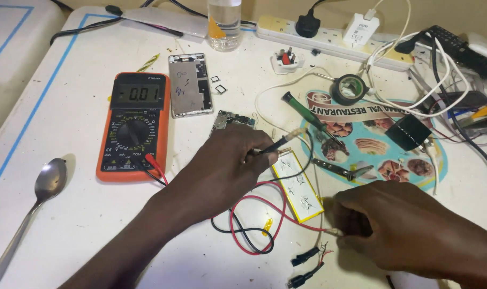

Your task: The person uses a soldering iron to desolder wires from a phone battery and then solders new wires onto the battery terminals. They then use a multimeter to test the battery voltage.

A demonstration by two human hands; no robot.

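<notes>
My left hand (pixel 222 166) pinches a black meter probe (pixel 278 143), its tip at the top corner of a flat silver battery pack with yellow edging (pixel 298 185). My right hand (pixel 393 225) grips a red probe at its tip (pixel 333 232), near the battery's lower corner. Red and black leads (pixel 248 230) loop across the table to an orange multimeter (pixel 132 127) with a lit display. A small circuit board (pixel 232 119) peeks out just beyond my left hand.
A spoon (pixel 46 182) lies at the left. A metal phone frame (pixel 189 84) sits beside the meter, a clear bottle (pixel 224 24) behind it. A green screwdriver (pixel 306 113), tape roll (pixel 350 88), tweezers (pixel 342 168), power strip (pixel 329 37) and tangled cables fill the right.
</notes>
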